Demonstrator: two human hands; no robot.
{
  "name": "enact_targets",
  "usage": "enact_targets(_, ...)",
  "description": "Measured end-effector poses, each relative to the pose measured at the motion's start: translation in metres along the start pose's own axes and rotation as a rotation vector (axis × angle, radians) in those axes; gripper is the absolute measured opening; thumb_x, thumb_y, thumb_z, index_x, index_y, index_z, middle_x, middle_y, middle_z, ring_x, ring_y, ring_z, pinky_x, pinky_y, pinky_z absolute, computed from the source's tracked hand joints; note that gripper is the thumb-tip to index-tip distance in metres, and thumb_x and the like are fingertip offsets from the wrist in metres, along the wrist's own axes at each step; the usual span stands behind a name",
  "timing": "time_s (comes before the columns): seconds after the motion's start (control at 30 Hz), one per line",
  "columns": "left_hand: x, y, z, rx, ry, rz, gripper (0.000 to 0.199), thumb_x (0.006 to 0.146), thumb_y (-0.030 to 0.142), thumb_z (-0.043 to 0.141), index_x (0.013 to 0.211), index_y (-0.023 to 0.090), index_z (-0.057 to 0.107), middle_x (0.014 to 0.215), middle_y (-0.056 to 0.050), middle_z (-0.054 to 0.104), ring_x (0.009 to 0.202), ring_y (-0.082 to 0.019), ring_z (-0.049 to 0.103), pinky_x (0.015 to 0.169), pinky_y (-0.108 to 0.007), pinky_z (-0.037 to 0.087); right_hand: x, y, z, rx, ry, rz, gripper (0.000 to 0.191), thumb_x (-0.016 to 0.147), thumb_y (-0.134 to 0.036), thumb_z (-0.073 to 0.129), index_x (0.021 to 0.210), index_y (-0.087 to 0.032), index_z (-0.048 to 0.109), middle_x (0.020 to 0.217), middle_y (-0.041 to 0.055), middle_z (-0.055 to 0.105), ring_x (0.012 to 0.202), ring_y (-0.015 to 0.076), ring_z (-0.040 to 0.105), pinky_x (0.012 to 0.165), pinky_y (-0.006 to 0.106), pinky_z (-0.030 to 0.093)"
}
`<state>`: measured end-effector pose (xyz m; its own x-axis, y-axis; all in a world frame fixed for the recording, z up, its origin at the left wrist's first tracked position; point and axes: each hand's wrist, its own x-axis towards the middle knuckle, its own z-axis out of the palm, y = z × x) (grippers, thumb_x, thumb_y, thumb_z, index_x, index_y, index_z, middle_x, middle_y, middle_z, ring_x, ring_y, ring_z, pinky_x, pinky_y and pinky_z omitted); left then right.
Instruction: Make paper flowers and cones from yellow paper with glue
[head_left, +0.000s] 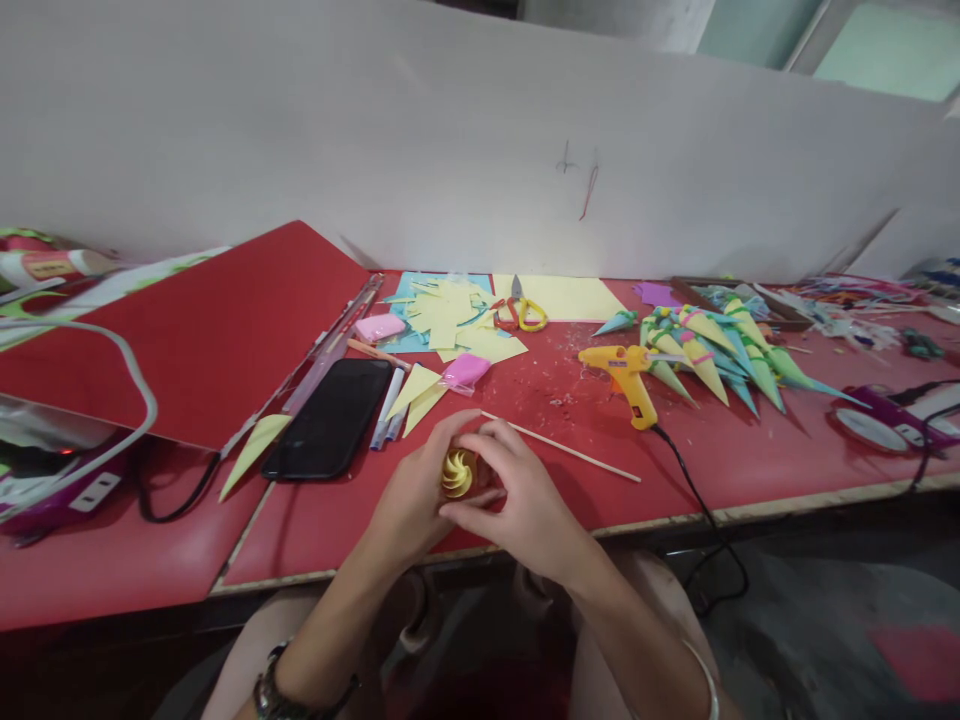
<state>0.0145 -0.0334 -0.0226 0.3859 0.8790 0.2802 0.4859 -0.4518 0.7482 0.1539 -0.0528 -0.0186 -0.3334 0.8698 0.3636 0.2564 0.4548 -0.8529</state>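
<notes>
Near the table's front edge, my left hand (415, 492) and my right hand (523, 490) are curled around a small yellow swirled piece (457, 473), folded like a pinwheel. Its curved blades face up between my fingers, and its sides are hidden by them. Just beyond my right hand lies a thin wooden stick (574, 450), slanting toward the right. Yellow paper cones (420, 395) and a pink packet (466, 372) rest on the table behind my left hand.
A yellow glue gun (624, 380) with a black cord lies right, beside several green, blue and yellow cones (724, 355). Scissors (519, 308) sit by yellow paper scraps (442, 315). A black phone (330, 420), markers (388, 408) and a red board (195, 330) are left.
</notes>
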Motion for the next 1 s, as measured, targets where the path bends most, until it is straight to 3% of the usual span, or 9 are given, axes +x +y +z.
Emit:
enact_targets(0.17,-0.0008,-0.0021,0.0015,-0.013,0.006,0.107,0.056,0.070,0.024,0.058,0.122,0.020,0.038,0.111,-0.009,0.060,0.094,-0.022,0.060,0.073,-0.027,0.051,-0.0002,0.0013,-0.0006,-0.056,0.071,-0.051,0.028,0.075,-0.021,0.062,0.102,-0.021,0.054,0.095,0.0026,0.049,0.089,0.0151,0.053,0.075,0.026,0.048)
enact_targets(0.33,-0.0021,-0.0019,0.0008,-0.100,-0.035,0.116,0.055,0.071,0.017,0.054,0.123,0.021,0.035,0.118,-0.009,0.056,0.100,-0.021,0.058,0.078,-0.028,0.050,-0.0003,0.0015,-0.0011,-0.104,0.072,-0.117,0.026,0.075,-0.022,0.063,0.100,-0.021,0.054,0.094,0.0024,0.051,0.089,0.0153,0.052,0.079,0.027,0.045)
enact_targets(0.63,-0.0043,0.0037,0.0020,-0.300,-0.025,0.028,0.053,0.071,0.034,0.062,0.118,0.022,0.041,0.114,-0.007,0.057,0.095,-0.022,0.060,0.076,-0.030,0.052,-0.0018,-0.0036,-0.0028,-0.092,0.023,-0.151,0.023,0.074,-0.030,0.064,0.093,-0.021,0.055,0.094,0.0013,0.049,0.086,0.0130,0.051,0.073,0.023,0.046)
enact_targets(1.0,-0.0072,0.0011,-0.0007,-0.269,-0.004,0.047,0.056,0.066,0.042,0.061,0.116,0.023,0.047,0.095,-0.004,0.064,0.078,-0.019,0.061,0.063,-0.027,0.051,-0.0041,-0.0057,-0.0001,-0.160,-0.020,-0.167,0.020,0.078,-0.031,0.059,0.095,-0.022,0.054,0.093,0.0034,0.050,0.090,0.0155,0.051,0.072,0.025,0.048)
